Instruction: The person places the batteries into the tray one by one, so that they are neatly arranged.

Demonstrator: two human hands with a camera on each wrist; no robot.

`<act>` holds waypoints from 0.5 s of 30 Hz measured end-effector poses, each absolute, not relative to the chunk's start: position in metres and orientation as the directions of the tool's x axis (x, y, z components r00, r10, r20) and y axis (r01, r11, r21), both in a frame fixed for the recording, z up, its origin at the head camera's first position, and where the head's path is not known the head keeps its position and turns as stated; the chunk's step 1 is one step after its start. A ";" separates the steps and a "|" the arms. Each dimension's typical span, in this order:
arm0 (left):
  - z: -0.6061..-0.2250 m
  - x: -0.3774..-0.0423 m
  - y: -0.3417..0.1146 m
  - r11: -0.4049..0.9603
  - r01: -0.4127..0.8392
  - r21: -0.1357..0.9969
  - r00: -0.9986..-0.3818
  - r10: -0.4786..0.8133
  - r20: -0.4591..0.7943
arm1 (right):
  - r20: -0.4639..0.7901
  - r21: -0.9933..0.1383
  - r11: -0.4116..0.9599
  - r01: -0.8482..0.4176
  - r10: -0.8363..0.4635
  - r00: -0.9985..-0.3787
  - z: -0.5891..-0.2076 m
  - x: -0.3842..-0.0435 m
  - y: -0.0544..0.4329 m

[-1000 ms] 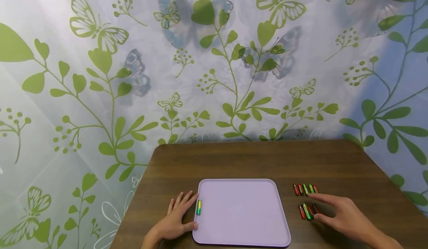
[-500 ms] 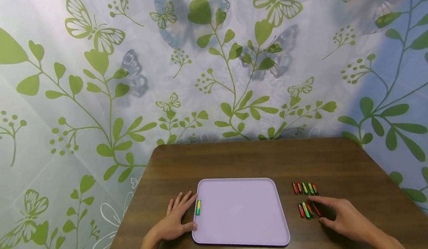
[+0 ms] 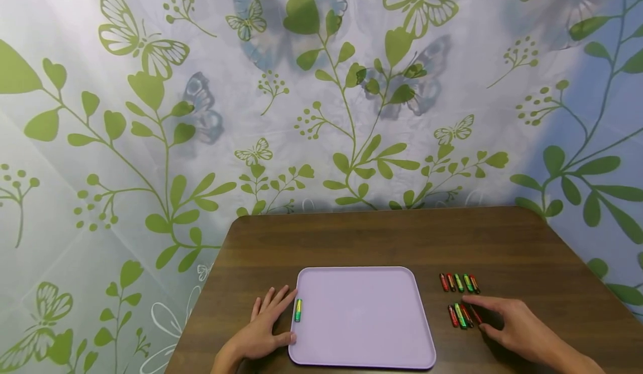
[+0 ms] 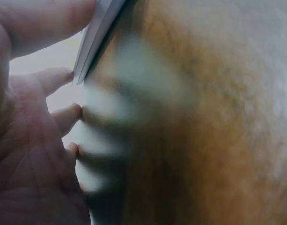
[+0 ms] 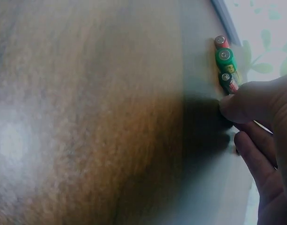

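My left hand (image 3: 262, 326) lies with spread fingers beside the pale purple tray (image 3: 361, 318), thumb and index finger touching its left rim. One green-and-yellow battery (image 3: 298, 310) lies in the tray along that edge. To the right, my right hand (image 3: 517, 326) pinches a red-and-dark battery (image 3: 476, 314) end to end, index finger at its far end and thumb at its near end. It is the rightmost of the front row. Left of it lie a dark red battery (image 3: 468, 315), a green battery (image 3: 460, 316) and a red battery (image 3: 453, 316). In the right wrist view the thumb hides the pinched battery.
Behind the front row, several more red and green batteries (image 3: 459, 282) lie side by side. Everything rests on a dark wooden table (image 3: 382, 240). A curtain (image 3: 321, 111) printed with leaves and butterflies hangs at the table's far edge.
My right thumb has drawn slightly to the right, and the rightmost front battery now shows a little apart from its row. The left hand and the tray stay put.
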State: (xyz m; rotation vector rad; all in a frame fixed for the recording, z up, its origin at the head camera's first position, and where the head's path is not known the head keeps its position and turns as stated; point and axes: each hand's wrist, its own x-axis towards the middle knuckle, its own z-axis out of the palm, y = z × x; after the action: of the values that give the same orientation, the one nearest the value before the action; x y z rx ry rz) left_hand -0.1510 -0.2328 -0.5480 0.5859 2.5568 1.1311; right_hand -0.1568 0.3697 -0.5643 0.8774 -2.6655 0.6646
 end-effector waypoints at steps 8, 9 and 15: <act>-0.549 -0.151 -0.233 0.609 0.255 0.751 -0.877 0.473 -0.087 | 0.392 -0.333 0.701 -0.631 -0.505 -0.769 -0.563 -0.159 0.373; -0.549 -0.151 -0.233 0.609 0.254 0.751 -0.877 0.473 -0.087 | 0.402 -0.329 0.699 -0.635 -0.505 -0.764 -0.562 -0.159 0.373; -0.549 -0.152 -0.234 0.614 0.250 0.749 -0.877 0.472 -0.095 | 0.474 -0.283 0.684 -0.672 -0.509 -0.718 -0.554 -0.164 0.372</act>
State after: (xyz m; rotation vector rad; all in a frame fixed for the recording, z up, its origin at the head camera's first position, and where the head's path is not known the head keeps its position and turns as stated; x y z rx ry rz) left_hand -0.1516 -0.2338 -0.5491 0.5870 2.5586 1.1234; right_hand -0.1639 0.3725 -0.5542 0.9271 -2.5388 0.6317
